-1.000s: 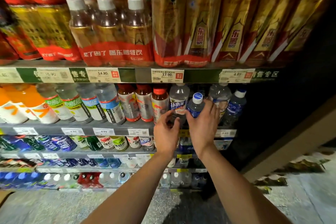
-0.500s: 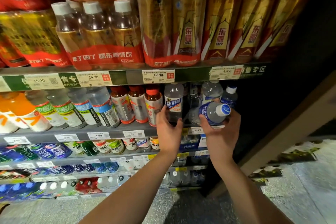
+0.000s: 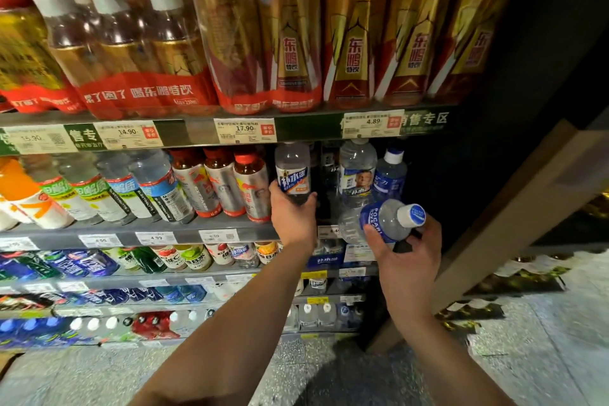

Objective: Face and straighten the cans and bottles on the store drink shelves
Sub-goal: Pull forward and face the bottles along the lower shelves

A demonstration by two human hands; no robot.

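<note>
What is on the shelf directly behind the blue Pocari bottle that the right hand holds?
Behind the Pocari bottle stand a clear bottle and a blue white-capped bottle. Their bases are covered by it, and the shelf depth is too dark.

A speckled grey floor (image 3: 543, 339) is seen below tiered grey shelves (image 3: 138, 231) edged with price labels (image 3: 244, 130). A dark end panel (image 3: 527, 76) with a tan frame (image 3: 514, 208) is seen at the shelves' right edge.

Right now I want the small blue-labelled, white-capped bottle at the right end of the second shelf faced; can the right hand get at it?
Probably not yet: the right hand already grips a tilted clear blue-labelled bottle, though the small blue-labelled, white-capped bottle stands unblocked just above it.
</note>
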